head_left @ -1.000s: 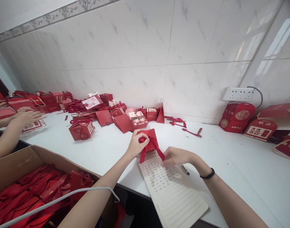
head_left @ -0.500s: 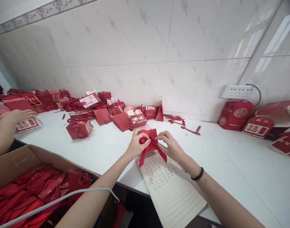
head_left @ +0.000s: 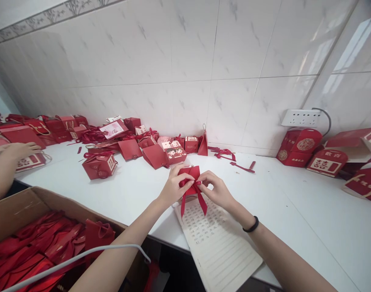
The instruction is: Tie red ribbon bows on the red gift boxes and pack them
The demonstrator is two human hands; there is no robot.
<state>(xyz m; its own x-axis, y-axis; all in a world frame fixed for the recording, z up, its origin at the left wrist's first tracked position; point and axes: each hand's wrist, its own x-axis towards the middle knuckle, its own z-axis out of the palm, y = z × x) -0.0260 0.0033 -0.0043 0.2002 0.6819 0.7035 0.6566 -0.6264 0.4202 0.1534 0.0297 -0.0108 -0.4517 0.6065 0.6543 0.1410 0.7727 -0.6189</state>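
A small red gift box (head_left: 194,172) stands at the table's front, just behind a sheet of lined notepaper (head_left: 224,247) with handwriting on its upper half. Across the box's front is a red ribbon (head_left: 202,205) tied in a bow, its two tails hanging down over the paper. My left hand (head_left: 175,185) pinches the bow's left loop between thumb and fingers. On the other side my right hand (head_left: 215,187), with a black band on the wrist, pinches the right part of the ribbon. The knot between them is partly covered by my fingertips.
A cardboard box (head_left: 36,198) full of red folded pieces sits at lower left, with a white cable (head_left: 112,246) crossing it. Red gift boxes (head_left: 99,165) lie along the wall. Another person's hands (head_left: 13,156) hold a box at far left. Larger red boxes (head_left: 299,146) stand right, below a power strip (head_left: 301,117).
My hands have drawn slightly closer together at the bow. The ribbon tails now hang straighter and nearer each other. The view has shifted a little.
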